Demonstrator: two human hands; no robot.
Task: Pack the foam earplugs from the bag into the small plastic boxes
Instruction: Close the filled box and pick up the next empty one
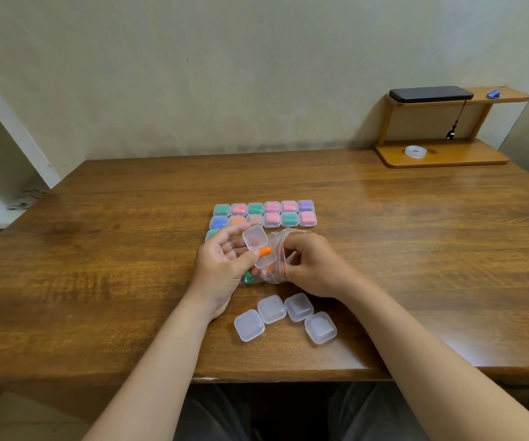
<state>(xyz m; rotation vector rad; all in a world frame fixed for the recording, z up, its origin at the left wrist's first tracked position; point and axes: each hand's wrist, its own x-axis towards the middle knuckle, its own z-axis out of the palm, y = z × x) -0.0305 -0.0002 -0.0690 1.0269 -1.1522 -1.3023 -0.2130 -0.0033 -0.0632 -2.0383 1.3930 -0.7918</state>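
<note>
earplug [265, 251]: orange, lying crosswise at rim of open box [255, 238]
left hand [221, 261]: pinches it, nearer
right hand [312, 265]: grips bag [276, 272]

Left hand [221, 262] lies palm-up, right hand [315, 265] knuckles-up, both pinching.

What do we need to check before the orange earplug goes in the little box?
1. Box open: ok, the left hand holds it, lid up.
2. Orange earplug at the box: ok, under the thumb.
3. Earplug fully inside: cannot tell.
4. Bag held: ok, the right hand grips it.
5. Empty boxes waiting: ok, four lie nearby.
</note>
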